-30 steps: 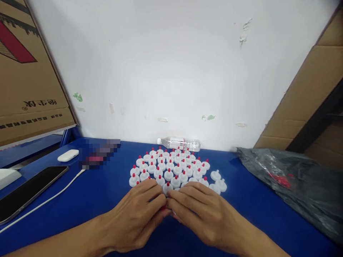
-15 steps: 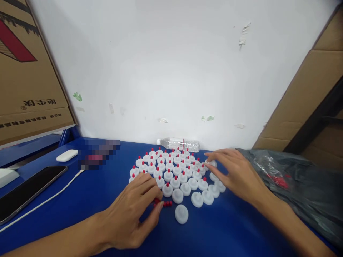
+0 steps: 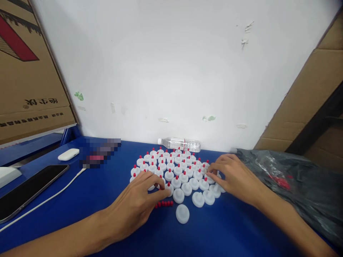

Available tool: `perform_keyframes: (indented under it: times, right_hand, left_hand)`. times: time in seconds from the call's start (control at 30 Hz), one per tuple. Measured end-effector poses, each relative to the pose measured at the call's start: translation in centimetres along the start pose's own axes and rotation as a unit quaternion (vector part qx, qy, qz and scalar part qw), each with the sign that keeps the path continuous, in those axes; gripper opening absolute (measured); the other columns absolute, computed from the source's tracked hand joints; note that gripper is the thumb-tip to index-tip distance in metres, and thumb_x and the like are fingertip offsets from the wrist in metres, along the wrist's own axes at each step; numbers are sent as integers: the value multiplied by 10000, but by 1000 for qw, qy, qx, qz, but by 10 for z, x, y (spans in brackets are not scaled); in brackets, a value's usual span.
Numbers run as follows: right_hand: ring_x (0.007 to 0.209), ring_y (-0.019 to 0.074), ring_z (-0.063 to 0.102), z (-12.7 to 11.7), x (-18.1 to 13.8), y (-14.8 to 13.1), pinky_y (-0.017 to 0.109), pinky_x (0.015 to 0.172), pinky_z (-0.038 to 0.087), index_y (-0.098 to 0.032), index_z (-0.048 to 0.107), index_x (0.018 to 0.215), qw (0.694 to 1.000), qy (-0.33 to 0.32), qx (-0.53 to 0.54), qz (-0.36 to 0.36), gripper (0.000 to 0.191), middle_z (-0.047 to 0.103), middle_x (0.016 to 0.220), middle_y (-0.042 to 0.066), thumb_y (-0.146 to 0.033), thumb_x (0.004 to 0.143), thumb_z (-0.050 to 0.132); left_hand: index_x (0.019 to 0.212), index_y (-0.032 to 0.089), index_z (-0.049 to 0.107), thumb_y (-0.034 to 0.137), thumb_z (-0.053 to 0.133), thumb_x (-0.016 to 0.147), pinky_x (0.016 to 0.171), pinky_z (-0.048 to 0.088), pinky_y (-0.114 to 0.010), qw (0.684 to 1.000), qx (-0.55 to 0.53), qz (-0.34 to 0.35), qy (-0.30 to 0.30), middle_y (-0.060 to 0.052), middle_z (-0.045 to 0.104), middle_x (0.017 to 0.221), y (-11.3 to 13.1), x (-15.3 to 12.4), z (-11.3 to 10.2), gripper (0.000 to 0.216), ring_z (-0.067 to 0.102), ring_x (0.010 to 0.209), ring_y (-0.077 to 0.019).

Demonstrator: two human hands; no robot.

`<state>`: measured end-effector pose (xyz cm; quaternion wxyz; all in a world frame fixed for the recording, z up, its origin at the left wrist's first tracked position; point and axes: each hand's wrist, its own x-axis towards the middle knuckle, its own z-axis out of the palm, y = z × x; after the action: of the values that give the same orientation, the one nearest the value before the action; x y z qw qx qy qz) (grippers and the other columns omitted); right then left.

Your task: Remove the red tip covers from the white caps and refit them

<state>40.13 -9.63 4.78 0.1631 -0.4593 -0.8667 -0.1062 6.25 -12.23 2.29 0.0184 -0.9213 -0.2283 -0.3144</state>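
Note:
Several white plastic caps with red tips (image 3: 171, 166) stand packed together on the blue table (image 3: 102, 192). In front of them are a few plain white caps (image 3: 182, 213) and a short row of loose red tips (image 3: 164, 203). My left hand (image 3: 139, 203) rests palm down at the cluster's near left edge, fingers curled, fingertips touching a capped piece. My right hand (image 3: 233, 176) is at the cluster's right edge, fingers pinched on a white cap there.
A clear water bottle (image 3: 179, 144) lies against the white wall. A black plastic bag (image 3: 294, 185) with red bits inside fills the right side. A phone (image 3: 26, 191), a white cable, a white case (image 3: 68, 154) and cardboard boxes (image 3: 24, 71) are at left.
My hands were together over the front of the cluster. The right hand moved away to the right edge of the caps, uncovering plain white caps and loose red tips; the left hand shifted slightly forward.

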Motion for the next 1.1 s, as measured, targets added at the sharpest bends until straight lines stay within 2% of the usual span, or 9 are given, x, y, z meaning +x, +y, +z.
perform_keyframes:
  times: [0.13,0.37,0.53,0.63,0.77,0.9,1.0,1.1]
  right_hand:
    - [854,217,685,-1,-1,0,475,933,442,-253,734,918,1000,-5,2,0,227,751,846,8,-346,1021,554]
    - [1005,254,706,-4,1,-1,467,918,473,-249,703,1119,998,64,-21,15,328,762,1094,51,-408,1078,419]
    - [988,239,723,2,-1,1,426,872,508,-273,673,1175,999,26,-14,23,369,770,1081,22,-395,1101,333]
    - [935,239,741,8,-4,2,409,814,544,-282,662,1238,999,15,-18,35,378,781,1041,15,-414,1096,337]
    - [1058,267,734,17,-8,5,444,883,574,-259,678,1271,999,16,-6,40,435,765,1178,44,-455,1090,333]
    - [1153,288,702,20,-7,6,488,958,560,-204,687,1277,999,12,-6,40,507,733,1259,77,-471,1094,298]
    - [1157,281,697,12,-3,5,489,971,539,-218,686,1253,998,53,-2,41,448,742,1242,62,-422,1101,316]
    - [1058,277,717,-5,0,-2,469,937,528,-227,684,1169,986,161,2,48,314,767,1142,65,-413,1070,452]
  left_hand:
    - [1294,239,594,-61,417,940,812,479,-339,1000,-3,-1,-8,-79,638,1098,0,1,-1,497,571,982,-208]
    - [1275,222,593,-77,406,926,832,485,-355,1000,3,-8,-28,-82,642,1127,0,-2,2,496,566,990,-219]
    - [1335,210,546,-45,490,955,888,467,-368,998,-3,-14,-58,-59,685,1141,-2,-1,3,461,551,1018,-222]
    - [1266,223,592,-12,526,972,865,461,-348,998,-7,-15,-65,-36,710,1076,-2,0,2,382,558,978,-207]
    - [1109,223,660,-21,541,957,831,464,-332,997,-20,-16,-76,-27,709,999,-2,1,3,312,558,953,-200]
    - [1117,217,658,-51,530,940,857,476,-342,996,-29,-12,-85,-35,706,1035,-5,-1,6,345,563,989,-204]
    - [1176,229,649,-52,529,940,883,485,-352,996,-27,-14,-85,-39,696,1095,-6,-1,6,386,561,1035,-211]
    - [1216,230,635,-53,506,951,897,489,-359,996,-30,-15,-84,-42,686,1120,-3,0,4,409,550,1051,-214]
